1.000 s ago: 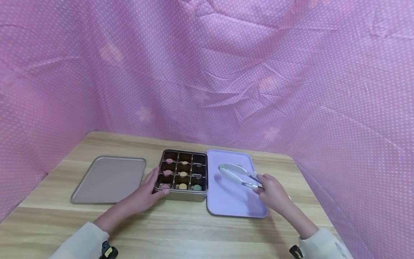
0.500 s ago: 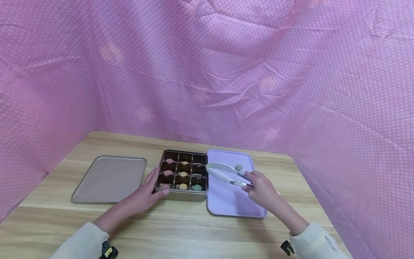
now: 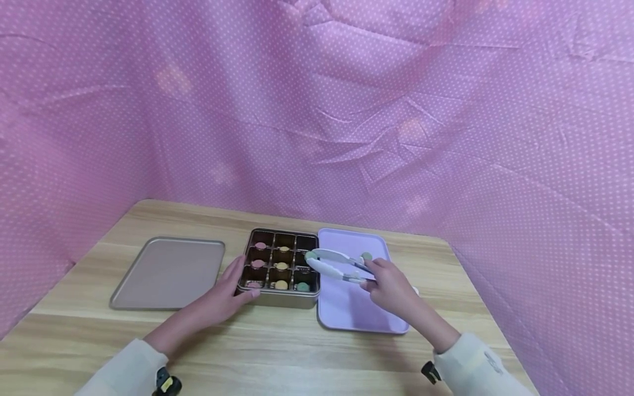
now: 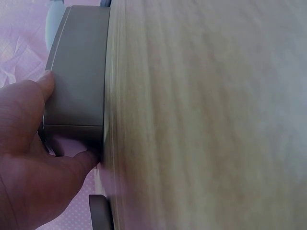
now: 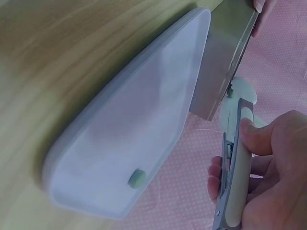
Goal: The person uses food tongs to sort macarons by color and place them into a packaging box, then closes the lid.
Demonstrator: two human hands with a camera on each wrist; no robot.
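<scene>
A metal box [image 3: 278,297] with nine compartments holds pink, yellow and one green round piece [image 3: 302,286]. My left hand [image 3: 233,286] grips the box's near left corner; the left wrist view shows thumb and fingers of this hand [image 4: 29,163] on the box wall [image 4: 79,86]. My right hand [image 3: 388,283] grips white tongs [image 3: 334,264]. Their tips pinch a green piece [image 3: 310,256] over the box's right column. Another green piece [image 3: 366,256] lies on the lilac tray [image 3: 354,308], also seen as a green piece [image 5: 136,178] on that tray [image 5: 144,120] below the tongs [image 5: 237,177].
A flat metal lid [image 3: 168,272] lies left of the box on the wooden table [image 3: 297,352]. Pink dotted cloth [image 3: 346,110] walls in the table at the back and on both sides.
My right hand has carried the tongs leftward from over the lilac tray to the box's right column, with a green piece in their tips. The left hand has stayed on the box.
</scene>
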